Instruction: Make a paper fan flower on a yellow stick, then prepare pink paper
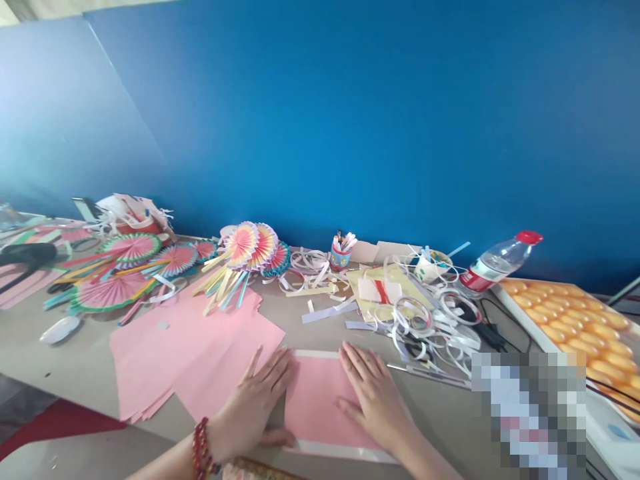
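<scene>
A pink paper sheet point(317, 400) lies flat on the table in front of me, with white strips along its far and near edges. My left hand point(253, 400) rests on the sheet's left edge, palm down with fingers stretched out, and a red bead bracelet circles that wrist. On the right side, my right hand point(375, 393) lies flat on the paper, its fingers spread. Neither hand grips anything. Left of my hands is a loose stack of larger pink sheets point(165, 347). A thin metal blade-like tool point(430, 375) lies just right of my right hand.
Folded paper fans point(245, 247) with coloured strips stand behind the pink stack. Curled paper strips point(415, 320) clutter the right rear. A decorated pen cup point(341, 253), a red-capped plastic bottle point(495, 263) and a yellow-patterned box point(575, 320) stand along the back and right, before a blue wall.
</scene>
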Motion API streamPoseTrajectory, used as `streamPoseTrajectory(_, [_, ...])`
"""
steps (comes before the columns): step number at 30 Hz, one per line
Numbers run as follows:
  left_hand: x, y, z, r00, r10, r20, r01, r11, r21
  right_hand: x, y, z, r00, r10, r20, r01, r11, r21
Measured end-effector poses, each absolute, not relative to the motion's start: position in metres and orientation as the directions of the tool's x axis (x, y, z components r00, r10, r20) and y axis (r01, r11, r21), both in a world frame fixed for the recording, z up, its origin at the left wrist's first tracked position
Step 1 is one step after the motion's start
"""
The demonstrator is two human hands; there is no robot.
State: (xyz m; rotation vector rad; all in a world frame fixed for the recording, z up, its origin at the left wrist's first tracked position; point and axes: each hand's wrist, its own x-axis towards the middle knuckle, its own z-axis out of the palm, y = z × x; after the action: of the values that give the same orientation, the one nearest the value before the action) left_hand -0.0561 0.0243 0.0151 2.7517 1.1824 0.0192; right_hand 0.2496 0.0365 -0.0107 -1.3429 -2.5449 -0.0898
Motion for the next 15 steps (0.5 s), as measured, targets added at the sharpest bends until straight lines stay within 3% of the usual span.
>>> streamPoseTrajectory(10, [-0.044, 0.038, 0.018, 0.721, 0.691, -0.046, 0.688, -0.706, 0.168, 0.229, 0.072, 0.023, -0.398, 0.908, 0.131, 0.869, 0.419, -0.264])
streamPoseTrajectory(15, [-0.046, 0.05, 0.02, 0.7, 0.714, 0.004, 0.676, -0.665, 0.317, 0.228, 0.076, 0.023, -0.401, 0.905, 0.141, 0.814, 0.423, -0.398])
